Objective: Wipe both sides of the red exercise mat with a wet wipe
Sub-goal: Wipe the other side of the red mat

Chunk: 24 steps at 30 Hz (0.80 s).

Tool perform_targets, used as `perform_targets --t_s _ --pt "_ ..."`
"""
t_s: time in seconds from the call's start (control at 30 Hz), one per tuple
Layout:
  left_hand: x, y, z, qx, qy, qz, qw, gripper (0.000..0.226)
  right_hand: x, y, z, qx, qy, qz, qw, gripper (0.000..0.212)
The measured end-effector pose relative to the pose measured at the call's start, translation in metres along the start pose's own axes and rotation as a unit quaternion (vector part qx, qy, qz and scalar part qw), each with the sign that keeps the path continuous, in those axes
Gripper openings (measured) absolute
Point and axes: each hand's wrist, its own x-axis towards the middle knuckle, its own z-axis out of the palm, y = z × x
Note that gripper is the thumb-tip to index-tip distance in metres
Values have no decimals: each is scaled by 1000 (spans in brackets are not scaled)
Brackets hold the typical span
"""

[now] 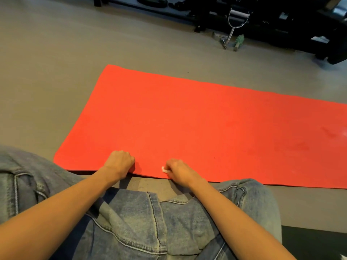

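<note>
The red exercise mat lies flat on the grey floor and runs off the right edge of the view. My left hand grips the mat's near edge with curled fingers. A little to the right, my right hand also curls over the near edge, and a small crumpled white wet wipe shows at its fingers. The near edge looks slightly raised off the floor between my hands. A wet sheen marks the mat at the far right.
My knees in blue jeans are just in front of the mat. Black gym equipment and a metal cable handle stand at the back right, with a small green toy on the floor.
</note>
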Motion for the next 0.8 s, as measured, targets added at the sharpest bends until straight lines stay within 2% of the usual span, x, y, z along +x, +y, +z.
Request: perform_targets --t_s 0.07,0.13,0.23,0.33,0.4,0.47,0.57,0.67,0.8 --pt "0 -2 -6 8 6 4 1000 29 1 -1 2 -9 4 -39 999 12" --pt "0 -5 -10 7 7 0 1000 25 4 10 1 -8 70 36 997 14" --pt "-1 -5 -8 -7 -1 -3 1000 24 6 32 -6 14 167 176 970 21" --pt "-5 6 -2 -17 -17 -6 1000 29 8 48 -26 39 214 211 953 9" --pt "-6 10 1 -26 -12 -9 1000 32 8 66 -50 -3 252 271 929 14" --pt "-6 10 2 -37 -5 -29 999 32 -2 95 -70 -39 222 341 913 21" --pt "-6 9 5 -74 1 -63 995 27 -22 130 -82 -19 136 410 902 23" --pt "-4 9 4 -99 4 -72 992 25 -21 131 -83 -28 92 403 910 18" --pt "-1 6 3 -108 11 -84 991 24 -10 114 -84 -16 28 352 935 20"
